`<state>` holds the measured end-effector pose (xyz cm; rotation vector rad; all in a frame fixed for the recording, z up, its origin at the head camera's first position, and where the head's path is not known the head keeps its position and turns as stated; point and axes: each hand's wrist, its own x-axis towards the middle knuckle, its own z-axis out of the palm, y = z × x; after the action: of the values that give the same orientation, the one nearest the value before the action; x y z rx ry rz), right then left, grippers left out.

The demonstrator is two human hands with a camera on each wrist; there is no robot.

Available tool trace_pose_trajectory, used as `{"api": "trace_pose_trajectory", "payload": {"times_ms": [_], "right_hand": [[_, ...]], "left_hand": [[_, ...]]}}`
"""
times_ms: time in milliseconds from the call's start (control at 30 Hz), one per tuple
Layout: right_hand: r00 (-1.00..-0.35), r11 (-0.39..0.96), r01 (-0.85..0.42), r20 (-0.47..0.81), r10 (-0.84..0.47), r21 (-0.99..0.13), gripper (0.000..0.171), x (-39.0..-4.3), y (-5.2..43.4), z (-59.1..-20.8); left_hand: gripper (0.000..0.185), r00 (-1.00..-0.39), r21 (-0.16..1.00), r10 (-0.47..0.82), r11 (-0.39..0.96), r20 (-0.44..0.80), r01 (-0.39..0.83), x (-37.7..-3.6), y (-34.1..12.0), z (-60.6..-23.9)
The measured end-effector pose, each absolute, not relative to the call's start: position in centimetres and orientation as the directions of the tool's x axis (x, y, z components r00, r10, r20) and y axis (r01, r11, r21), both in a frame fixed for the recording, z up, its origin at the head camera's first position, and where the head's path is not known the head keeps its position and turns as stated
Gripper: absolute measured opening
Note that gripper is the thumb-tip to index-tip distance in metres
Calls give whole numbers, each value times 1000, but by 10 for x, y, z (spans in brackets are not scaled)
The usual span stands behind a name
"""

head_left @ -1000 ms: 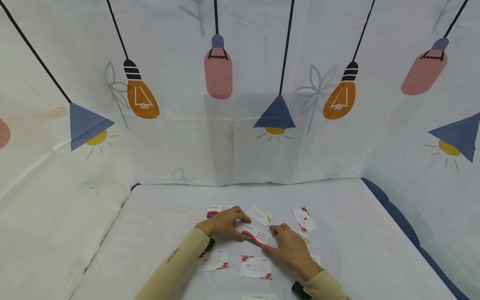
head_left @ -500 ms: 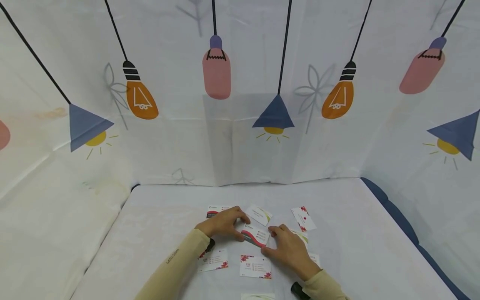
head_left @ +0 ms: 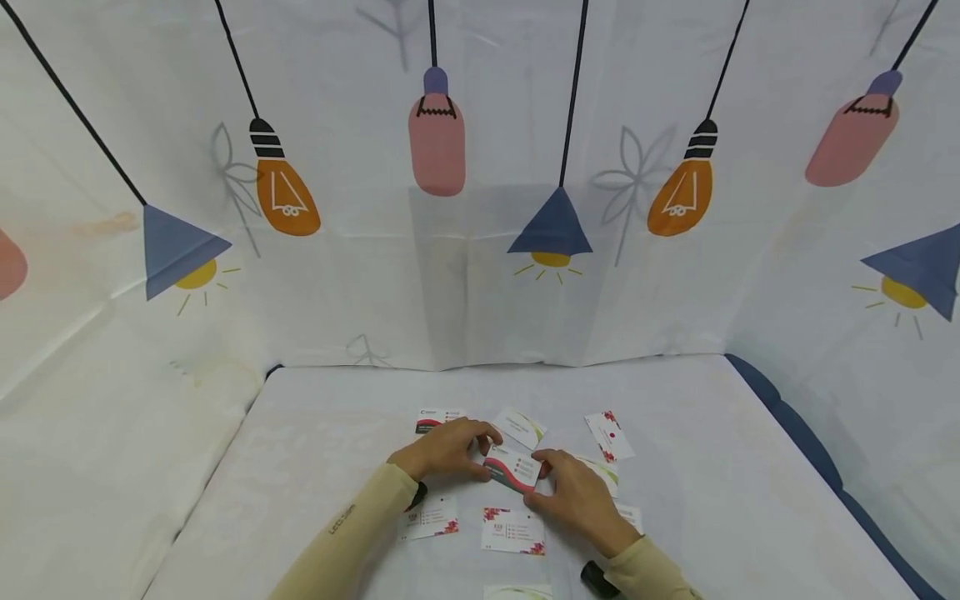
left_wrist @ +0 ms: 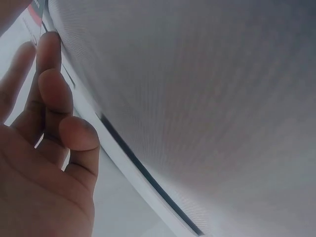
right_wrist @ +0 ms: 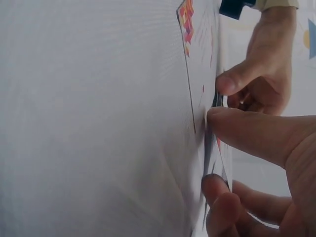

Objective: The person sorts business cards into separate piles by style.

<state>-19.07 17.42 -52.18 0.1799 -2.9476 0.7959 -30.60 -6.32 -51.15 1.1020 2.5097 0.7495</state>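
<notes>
A white business card with a red wave and a dark band (head_left: 512,468) is between my two hands in the head view, slightly tilted. My left hand (head_left: 448,447) pinches its left end between thumb and fingers. My right hand (head_left: 579,497) pinches the right end, thumb at the near corner and fingers at the far one. Only a corner of the card (left_wrist: 37,11) shows in the left wrist view. The right wrist view has it edge-on, with my right thumb (right_wrist: 247,129) against it. Close beyond the card lies a green-cornered card (head_left: 521,427).
Another red-and-dark card (head_left: 435,419) lies behind my left hand. Flower-patterned cards lie at the right (head_left: 610,436), near middle (head_left: 513,531) and near left (head_left: 431,520). A green-lined card (head_left: 602,476) is partly covered by my right hand. White printed sheeting (head_left: 495,300) walls the table's back.
Both hands keep their places around the card. The right fingertips have shifted slightly left at its far corner, and the card looks a little more raised.
</notes>
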Motion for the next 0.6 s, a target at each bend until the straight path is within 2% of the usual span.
{"api": "trace_pose_trajectory", "payload": {"times_ms": [600], "right_hand": [[-983,831,-179,139,-124,-526,58,-192,174,-522]], "left_hand": [[50,-668,625,742,549,-57,555,-304,-69,-514]]}}
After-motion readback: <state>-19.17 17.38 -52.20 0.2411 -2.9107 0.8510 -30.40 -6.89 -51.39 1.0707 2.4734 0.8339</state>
